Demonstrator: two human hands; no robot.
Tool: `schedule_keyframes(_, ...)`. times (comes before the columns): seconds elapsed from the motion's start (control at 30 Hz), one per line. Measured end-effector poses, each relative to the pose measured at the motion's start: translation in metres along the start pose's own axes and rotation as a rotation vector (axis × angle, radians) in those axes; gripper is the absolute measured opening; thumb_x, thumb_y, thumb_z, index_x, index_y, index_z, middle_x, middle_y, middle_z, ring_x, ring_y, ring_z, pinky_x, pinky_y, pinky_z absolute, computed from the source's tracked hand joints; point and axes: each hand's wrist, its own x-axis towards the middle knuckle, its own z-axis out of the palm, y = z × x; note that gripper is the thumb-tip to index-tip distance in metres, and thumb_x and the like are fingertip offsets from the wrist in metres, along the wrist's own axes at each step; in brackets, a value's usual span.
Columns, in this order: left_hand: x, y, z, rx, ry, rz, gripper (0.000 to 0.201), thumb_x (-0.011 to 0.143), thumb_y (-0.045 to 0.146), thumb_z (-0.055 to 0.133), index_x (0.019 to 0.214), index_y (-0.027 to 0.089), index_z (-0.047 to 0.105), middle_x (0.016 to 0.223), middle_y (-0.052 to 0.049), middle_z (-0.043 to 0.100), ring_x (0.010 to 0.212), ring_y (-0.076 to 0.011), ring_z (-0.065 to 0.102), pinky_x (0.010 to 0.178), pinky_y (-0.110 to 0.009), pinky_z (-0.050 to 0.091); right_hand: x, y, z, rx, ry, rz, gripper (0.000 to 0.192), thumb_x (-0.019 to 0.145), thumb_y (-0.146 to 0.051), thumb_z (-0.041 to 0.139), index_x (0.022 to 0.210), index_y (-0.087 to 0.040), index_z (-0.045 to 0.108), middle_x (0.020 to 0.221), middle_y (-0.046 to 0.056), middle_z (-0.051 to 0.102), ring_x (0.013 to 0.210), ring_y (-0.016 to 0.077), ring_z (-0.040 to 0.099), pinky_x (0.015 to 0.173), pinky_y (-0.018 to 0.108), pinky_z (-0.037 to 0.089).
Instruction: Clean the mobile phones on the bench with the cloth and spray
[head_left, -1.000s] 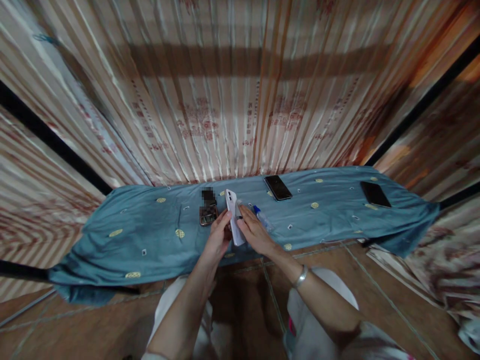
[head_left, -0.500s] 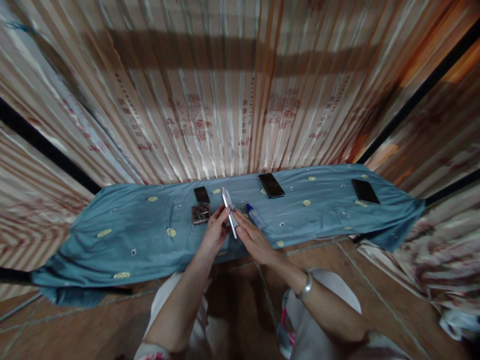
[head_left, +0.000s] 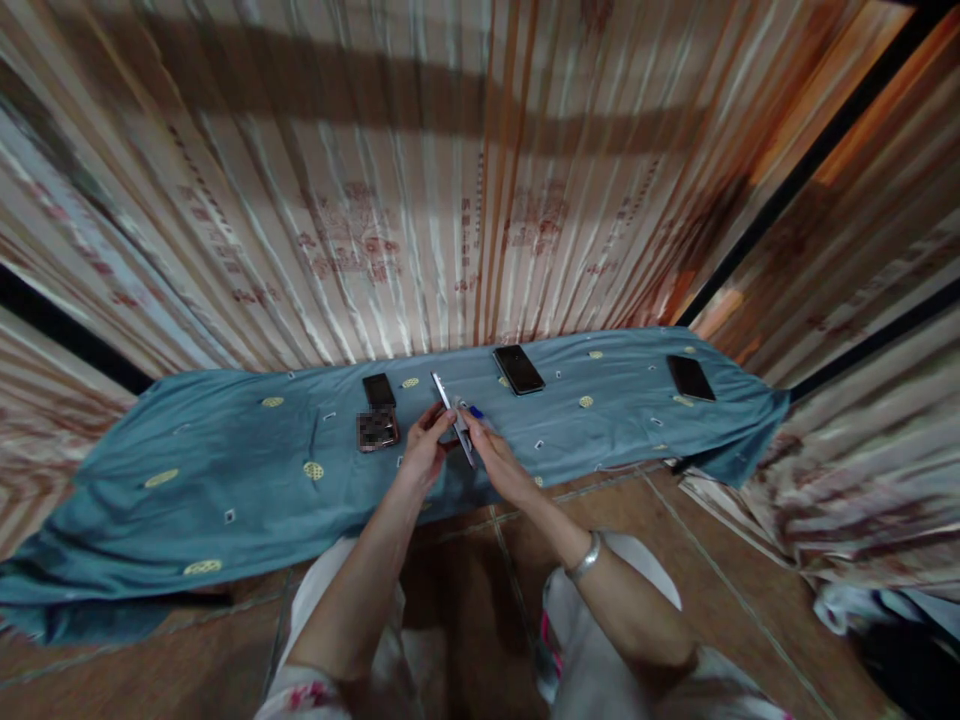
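Observation:
My left hand (head_left: 422, 450) and my right hand (head_left: 501, 466) both grip a white phone (head_left: 450, 412), turned on edge so only its thin side shows, above the near edge of a blue cloth-covered surface (head_left: 225, 460). A metal bangle sits on my right wrist. Just behind my right fingers a small bottle with a blue cap (head_left: 475, 412) pokes out, mostly hidden. To the left of my left hand lie a small dark phone (head_left: 379, 389) and a blurred brownish device (head_left: 377, 431).
Two more dark phones lie on the cloth: one (head_left: 518, 369) past the hands, another (head_left: 691, 377) near the right end. A striped curtain (head_left: 450, 200) hangs behind. Brown tiled floor (head_left: 735, 600) lies below, with crumpled fabric at the lower right.
The white phone has been turned from showing its broad back to standing on edge between both hands. The view has shifted, so everything on the cloth sits further left.

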Motion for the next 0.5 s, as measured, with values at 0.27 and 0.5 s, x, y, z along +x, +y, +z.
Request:
schedule_keyframes(0.27, 0.012, 0.016, -0.007, -0.015, 0.075, 0.001, 0.03, 0.051, 0.017, 0.086, 0.074, 0.013, 0.067, 0.061, 0.001, 0.068, 0.051, -0.0091, 0.059, 0.049, -0.019, 0.045, -0.013, -0.001, 0.011, -0.177, -0.045, -0.055, 0.061, 0.097, -0.058, 0.026, 0.145, -0.024, 0.04, 0.152, 0.006, 0.038, 0.143, 0.0191, 0.031, 0.12, 0.043, 0.022)
schedule_keyframes(0.5, 0.021, 0.023, -0.015, -0.045, 0.093, -0.017, 0.027, 0.062, 0.032, 0.082, 0.068, 0.014, 0.063, 0.058, 0.0, 0.066, 0.049, -0.0094, 0.06, 0.05, -0.019, 0.047, -0.025, 0.001, 0.016, -0.515, -0.102, -0.312, 0.061, 0.099, -0.038, 0.035, 0.153, -0.016, 0.016, 0.159, 0.013, 0.021, 0.147, 0.0202, 0.018, 0.119, 0.046, 0.023)
